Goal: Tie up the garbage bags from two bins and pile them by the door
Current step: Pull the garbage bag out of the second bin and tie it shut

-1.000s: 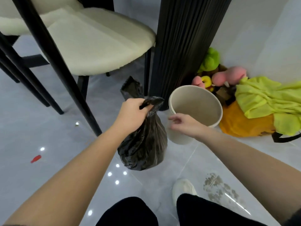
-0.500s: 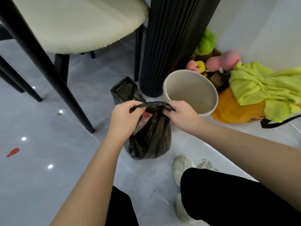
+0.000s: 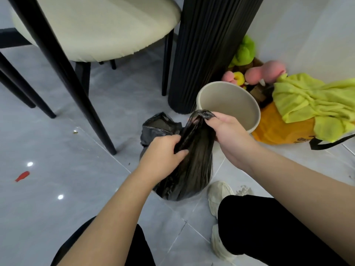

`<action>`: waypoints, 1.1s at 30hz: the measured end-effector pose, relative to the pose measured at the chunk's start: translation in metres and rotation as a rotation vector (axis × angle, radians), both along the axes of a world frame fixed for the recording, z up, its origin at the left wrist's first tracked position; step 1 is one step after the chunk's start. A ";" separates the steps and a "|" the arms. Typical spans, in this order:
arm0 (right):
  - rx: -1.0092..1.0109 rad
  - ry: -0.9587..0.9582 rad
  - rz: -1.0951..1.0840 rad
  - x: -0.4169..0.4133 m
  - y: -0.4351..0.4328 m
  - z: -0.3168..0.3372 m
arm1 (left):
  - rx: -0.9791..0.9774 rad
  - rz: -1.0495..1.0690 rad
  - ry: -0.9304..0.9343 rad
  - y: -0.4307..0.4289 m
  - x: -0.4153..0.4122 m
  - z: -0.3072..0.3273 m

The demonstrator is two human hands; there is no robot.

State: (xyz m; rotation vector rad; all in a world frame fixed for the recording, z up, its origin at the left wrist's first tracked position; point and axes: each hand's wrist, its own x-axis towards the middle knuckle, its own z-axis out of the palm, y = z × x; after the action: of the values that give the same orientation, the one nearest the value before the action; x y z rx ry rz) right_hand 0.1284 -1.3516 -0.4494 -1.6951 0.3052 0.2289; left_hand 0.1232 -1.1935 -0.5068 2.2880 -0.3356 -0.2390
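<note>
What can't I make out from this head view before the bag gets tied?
- Contents of the black garbage bag: hidden by its opaque plastic.
- Any knot: the left hand and right hand cover the gathered neck.
- Bottom of the beige bin: right hand and bag top block it.
- Door and second bin: outside the frame.
- Print on the orange bag: too small.
- Small speck on the floor: too small to identify.

Two hands (image 3: 163, 150) (image 3: 228, 135), one black bag (image 3: 192, 169), one bin (image 3: 255, 112), perhaps two chairs (image 3: 96, 25), two shoes (image 3: 219, 192).
</note>
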 end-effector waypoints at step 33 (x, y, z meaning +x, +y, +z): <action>0.316 0.055 -0.063 0.012 -0.012 -0.012 | 0.021 -0.078 -0.111 0.014 0.002 -0.003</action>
State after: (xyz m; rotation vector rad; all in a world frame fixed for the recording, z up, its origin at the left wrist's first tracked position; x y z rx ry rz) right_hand 0.1407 -1.3632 -0.4612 -1.3671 0.3436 0.2631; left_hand 0.1255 -1.1791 -0.5103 2.3167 -0.4822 -0.1566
